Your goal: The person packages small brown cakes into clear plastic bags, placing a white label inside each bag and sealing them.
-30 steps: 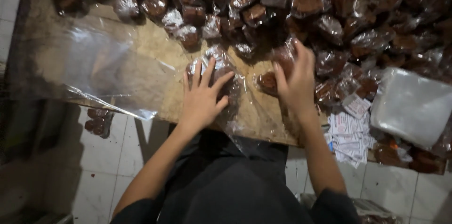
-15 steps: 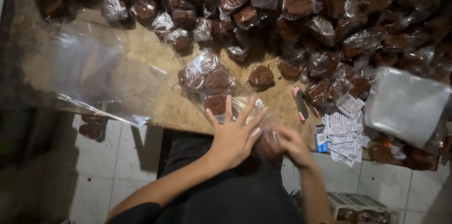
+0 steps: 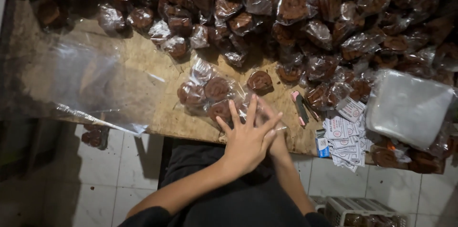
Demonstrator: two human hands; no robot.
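My left hand (image 3: 248, 136) lies at the near edge of the wooden table (image 3: 143, 65), fingers spread, palm down on top of my right hand (image 3: 276, 136). The right hand is mostly hidden beneath it; only its edge and forearm show. Both rest on the near end of a clear plastic bag (image 3: 210, 91) that holds three round brown cakes. One unwrapped brown cake (image 3: 260, 80) sits just beyond the bag.
A big pile of wrapped brown cakes (image 3: 296, 12) fills the far side. A large clear plastic sheet (image 3: 86, 84) lies left. Right of my hands are a pink-and-black lighter-like tool (image 3: 299, 108), small printed labels (image 3: 346, 136) and stacked clear bags (image 3: 408, 108). A basket (image 3: 358, 210) stands on the floor.
Both hands have pulled back from the middle of the table to its near edge. The left hand now crosses over the right, and the bag of cakes lies uncovered.
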